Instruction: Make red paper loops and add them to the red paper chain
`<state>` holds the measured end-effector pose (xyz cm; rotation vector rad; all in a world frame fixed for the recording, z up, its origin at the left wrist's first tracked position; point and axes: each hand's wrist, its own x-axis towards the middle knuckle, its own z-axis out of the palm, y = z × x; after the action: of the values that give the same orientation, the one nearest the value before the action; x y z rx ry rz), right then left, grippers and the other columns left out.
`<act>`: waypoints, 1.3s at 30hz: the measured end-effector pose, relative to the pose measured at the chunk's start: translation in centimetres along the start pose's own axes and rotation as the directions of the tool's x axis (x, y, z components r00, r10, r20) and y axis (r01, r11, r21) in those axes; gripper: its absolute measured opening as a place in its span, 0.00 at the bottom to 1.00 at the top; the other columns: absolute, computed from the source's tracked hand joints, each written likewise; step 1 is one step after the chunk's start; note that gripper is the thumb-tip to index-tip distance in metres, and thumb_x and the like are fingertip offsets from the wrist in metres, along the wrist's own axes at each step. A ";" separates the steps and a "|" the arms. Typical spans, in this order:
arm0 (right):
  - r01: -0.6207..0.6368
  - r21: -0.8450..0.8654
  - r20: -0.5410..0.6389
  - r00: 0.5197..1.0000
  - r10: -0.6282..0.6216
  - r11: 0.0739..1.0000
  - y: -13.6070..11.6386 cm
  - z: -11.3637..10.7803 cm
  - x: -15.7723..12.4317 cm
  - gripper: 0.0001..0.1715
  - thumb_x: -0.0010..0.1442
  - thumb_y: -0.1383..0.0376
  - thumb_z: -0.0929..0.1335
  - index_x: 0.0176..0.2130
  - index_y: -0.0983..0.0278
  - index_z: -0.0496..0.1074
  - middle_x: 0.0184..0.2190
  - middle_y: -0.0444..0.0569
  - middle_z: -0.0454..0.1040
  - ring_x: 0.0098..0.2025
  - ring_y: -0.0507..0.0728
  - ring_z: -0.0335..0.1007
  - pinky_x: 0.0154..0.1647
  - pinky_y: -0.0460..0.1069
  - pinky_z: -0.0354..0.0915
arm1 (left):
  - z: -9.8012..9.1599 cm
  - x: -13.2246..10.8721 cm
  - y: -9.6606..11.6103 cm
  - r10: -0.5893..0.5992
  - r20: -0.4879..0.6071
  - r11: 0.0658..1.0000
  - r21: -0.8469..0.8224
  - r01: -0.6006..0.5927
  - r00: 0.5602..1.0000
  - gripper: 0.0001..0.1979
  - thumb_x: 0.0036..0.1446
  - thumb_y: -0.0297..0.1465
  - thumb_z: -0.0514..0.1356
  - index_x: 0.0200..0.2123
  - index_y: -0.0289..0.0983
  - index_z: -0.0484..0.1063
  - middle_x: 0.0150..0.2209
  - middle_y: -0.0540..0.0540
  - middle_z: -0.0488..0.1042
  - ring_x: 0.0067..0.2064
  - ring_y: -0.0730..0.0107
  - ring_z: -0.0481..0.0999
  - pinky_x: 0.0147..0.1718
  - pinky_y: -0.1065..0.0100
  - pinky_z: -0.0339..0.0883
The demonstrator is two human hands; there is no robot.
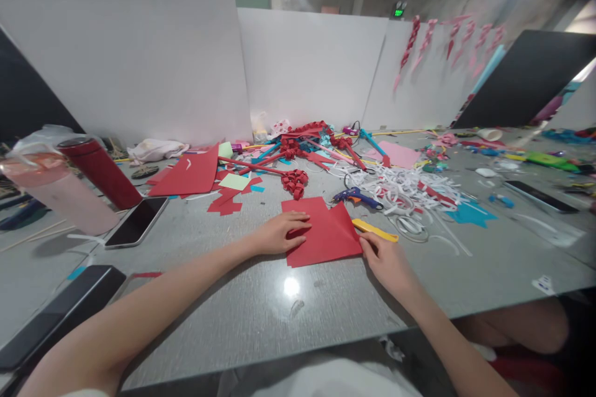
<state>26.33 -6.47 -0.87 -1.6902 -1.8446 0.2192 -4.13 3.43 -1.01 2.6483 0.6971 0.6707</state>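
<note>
On the grey table in front of me lies a piece of red paper (321, 232). My left hand (284, 232) rests on its left edge, with the fingers apart. The lower right corner of the paper is pinched in my right hand (378, 254), and that side is slightly raised. A yellow cutter (375, 230) lies just beyond my right hand, partly behind the paper. Farther back is a blue glue gun (357, 198). Behind the paper sits a curled red paper piece (294, 184) on a stick.
A phone (136, 222), a dark red flask (100, 172) and a pink bottle (65, 189) stand or lie at the left. White paper strips (410, 186) heap at the right, before a second phone (541, 196). White panels (311, 68) rise behind the table (261, 322).
</note>
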 end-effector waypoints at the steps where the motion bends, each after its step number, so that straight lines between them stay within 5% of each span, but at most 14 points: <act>1: -0.005 -0.004 0.003 1.000 0.005 1.000 0.0 0.0 0.0 0.18 0.67 0.61 0.60 0.41 0.62 0.78 0.39 0.52 0.83 0.41 0.62 0.79 0.44 0.54 0.68 | 0.0 0.0 0.0 -0.002 0.004 1.000 -0.010 0.002 1.000 0.21 0.66 0.37 0.60 0.61 0.41 0.72 0.65 0.39 0.68 0.67 0.58 0.66 0.66 0.53 0.59; 39: -0.022 -0.006 -0.009 1.000 0.022 1.000 0.3 0.3 0.0 0.19 0.66 0.61 0.61 0.42 0.61 0.79 0.42 0.52 0.83 0.43 0.63 0.80 0.43 0.55 0.69 | -0.3 0.1 -0.4 -0.002 -0.014 0.998 -0.066 0.001 1.000 0.18 0.66 0.32 0.59 0.58 0.42 0.75 0.63 0.40 0.71 0.65 0.58 0.68 0.65 0.52 0.61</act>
<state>26.44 -6.40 -1.23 -1.7136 -1.8228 0.2146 -4.36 3.87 -0.87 2.5851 0.6687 0.7010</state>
